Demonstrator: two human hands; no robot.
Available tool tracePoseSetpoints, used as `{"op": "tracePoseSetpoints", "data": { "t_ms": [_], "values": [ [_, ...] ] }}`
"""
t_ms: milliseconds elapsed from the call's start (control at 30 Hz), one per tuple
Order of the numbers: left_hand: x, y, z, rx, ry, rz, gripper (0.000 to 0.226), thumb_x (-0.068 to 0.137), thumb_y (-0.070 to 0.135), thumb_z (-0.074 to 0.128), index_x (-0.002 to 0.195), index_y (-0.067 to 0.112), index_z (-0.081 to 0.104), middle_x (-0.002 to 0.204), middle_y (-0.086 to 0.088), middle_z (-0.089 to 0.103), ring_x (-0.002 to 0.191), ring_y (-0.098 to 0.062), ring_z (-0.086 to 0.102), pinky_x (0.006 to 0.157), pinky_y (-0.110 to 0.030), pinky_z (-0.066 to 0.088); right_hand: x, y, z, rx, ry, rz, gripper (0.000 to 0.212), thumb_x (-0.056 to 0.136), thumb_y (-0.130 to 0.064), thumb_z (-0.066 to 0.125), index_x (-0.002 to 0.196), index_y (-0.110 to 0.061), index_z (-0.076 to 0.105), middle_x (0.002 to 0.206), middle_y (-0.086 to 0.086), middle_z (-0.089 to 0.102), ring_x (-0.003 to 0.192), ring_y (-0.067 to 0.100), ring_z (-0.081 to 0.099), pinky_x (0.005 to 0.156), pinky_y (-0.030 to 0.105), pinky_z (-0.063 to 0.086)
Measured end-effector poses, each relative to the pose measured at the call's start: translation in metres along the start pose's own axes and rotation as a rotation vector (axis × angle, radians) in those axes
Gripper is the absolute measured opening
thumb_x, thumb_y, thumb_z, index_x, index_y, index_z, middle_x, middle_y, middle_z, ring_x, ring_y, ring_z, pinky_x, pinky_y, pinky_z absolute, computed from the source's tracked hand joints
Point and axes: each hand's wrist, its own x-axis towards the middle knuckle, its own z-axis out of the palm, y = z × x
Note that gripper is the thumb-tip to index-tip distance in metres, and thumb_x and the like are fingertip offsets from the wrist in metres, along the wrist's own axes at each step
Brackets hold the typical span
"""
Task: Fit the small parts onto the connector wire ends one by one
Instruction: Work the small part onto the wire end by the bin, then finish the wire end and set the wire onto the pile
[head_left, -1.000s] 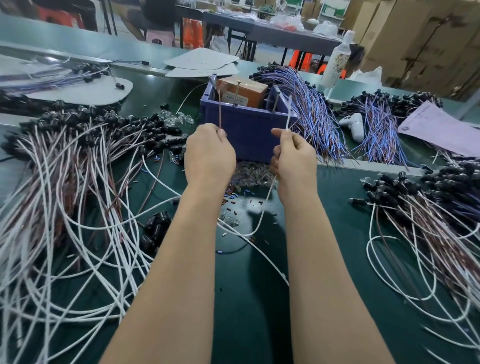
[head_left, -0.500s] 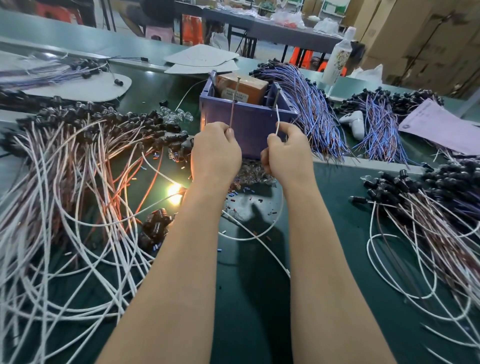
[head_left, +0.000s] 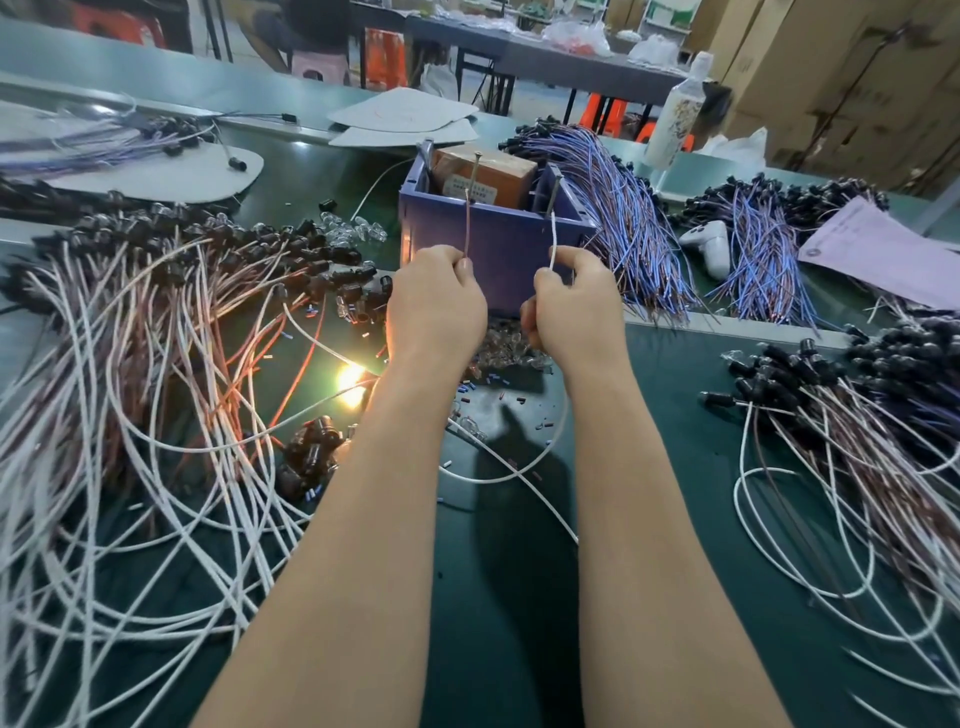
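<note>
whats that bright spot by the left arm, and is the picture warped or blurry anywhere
Head view: a blown-out warm glow on the table below the left hand tints nearby wires orange; head view: a dark shadow lies between the forearms; head view: the wide lens bows the table edges and stretches the forearms, and the far boxes look slightly soft.

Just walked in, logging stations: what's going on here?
A person holds two wire ends upright in front of a blue bin: the left hand pinches a brown wire, the right hand a white wire. A heap of small clear parts lies on the green table beneath the hands. Whether a part sits on either tip is too small to tell.
</note>
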Motion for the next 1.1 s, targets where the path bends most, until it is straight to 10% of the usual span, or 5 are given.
{"op": "tracePoseSetpoints", "data": {
  "t_ms": [467, 667, 767, 933, 1100],
  "values": [
    [-0.004, 0.0, 0.001, -0.011, -0.006, 0.014, 0.027, 0.099, 0.019, 0.042, 0.114, 0.01, 0.063, 0.097, -0.01, 0.07, 0.093, -0.019, 0.06, 0.077, -0.024, 0.038, 0.0, 0.003, 0.001, -0.03, -0.015, -0.027, 0.031, 0.096, -0.011, 0.042, 0.126, -0.011, 0.049, 0.063, -0.001, 0.056, 0.045, 0.007, 0.049, 0.052, 0.026, 0.04],
    [-0.001, 0.003, -0.015, 0.116, -0.352, -0.019, 0.032, 0.099, 0.027, 0.043, 0.094, 0.01, 0.069, 0.095, -0.01, 0.072, 0.09, -0.029, 0.065, 0.087, -0.038, 0.052, -0.002, -0.005, -0.013, -0.368, 0.289, -0.117, 0.042, 0.093, -0.02, 0.052, 0.132, -0.011, 0.045, 0.126, 0.005, 0.05, 0.116, 0.02, 0.045, 0.093, 0.02, 0.025],
    [0.0, 0.007, -0.032, 0.108, -0.392, -0.006, 0.039, 0.1, 0.03, 0.042, 0.072, 0.019, 0.066, 0.086, -0.003, 0.072, 0.079, -0.018, 0.065, 0.084, -0.031, 0.05, -0.01, -0.019, -0.019, -0.4, 0.452, -0.285, 0.031, 0.091, -0.017, 0.054, 0.121, -0.012, 0.055, 0.125, 0.006, 0.053, 0.118, 0.019, 0.045, 0.096, 0.018, 0.023],
    [0.003, 0.011, -0.053, -0.083, -0.041, 0.024, 0.034, 0.097, 0.02, 0.042, 0.074, 0.013, 0.065, 0.088, -0.013, 0.072, 0.092, -0.031, 0.064, 0.088, -0.04, 0.051, -0.04, -0.039, -0.002, -0.562, -0.393, -0.259, 0.01, 0.085, -0.027, 0.066, 0.087, -0.017, 0.068, 0.08, -0.004, 0.065, 0.073, 0.012, 0.057, 0.061, 0.021, 0.046],
    [-0.005, -0.002, -0.054, -0.03, -0.073, -0.088, 0.031, 0.096, 0.022, 0.043, 0.092, 0.003, 0.067, 0.096, -0.016, 0.07, 0.098, -0.034, 0.062, 0.09, -0.041, 0.05, -0.066, -0.016, 0.034, -0.957, -0.717, -0.151, 0.037, 0.082, -0.039, 0.071, 0.104, -0.011, 0.063, 0.108, 0.009, 0.063, 0.102, 0.028, 0.057, 0.086, 0.034, 0.049]
  ]
}}
